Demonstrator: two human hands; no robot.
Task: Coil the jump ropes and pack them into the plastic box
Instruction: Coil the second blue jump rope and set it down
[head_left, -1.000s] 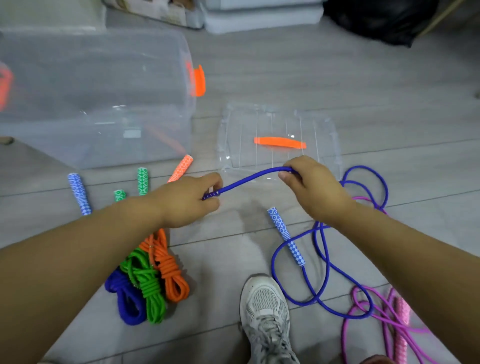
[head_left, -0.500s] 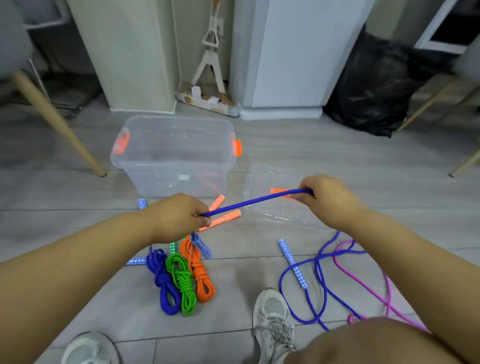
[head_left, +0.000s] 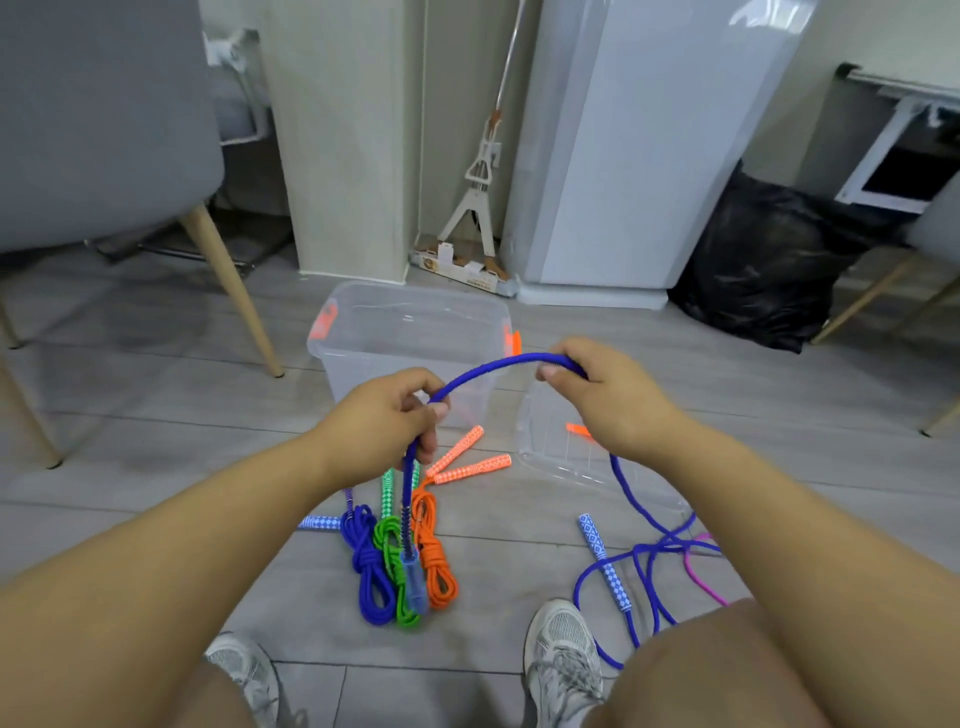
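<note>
Blue jump rope (head_left: 493, 362) arched in the air between two hands. Left hand (head_left: 384, 421): grip pinched on the cord between thumb and fingers, with one handle (head_left: 415, 584) dangling over three coiled ropes, namely blue coil (head_left: 366, 566), green coil (head_left: 388, 545) and orange coil (head_left: 439, 564), side by side on the floor. Right hand (head_left: 605, 395): grip curled round the cord, which drops behind it to loose loops and a second handle (head_left: 602, 556) on the floor. Plastic box (head_left: 410, 332) stands open just beyond the hands, its lid (head_left: 550, 467) flat on the floor to the right.
</note>
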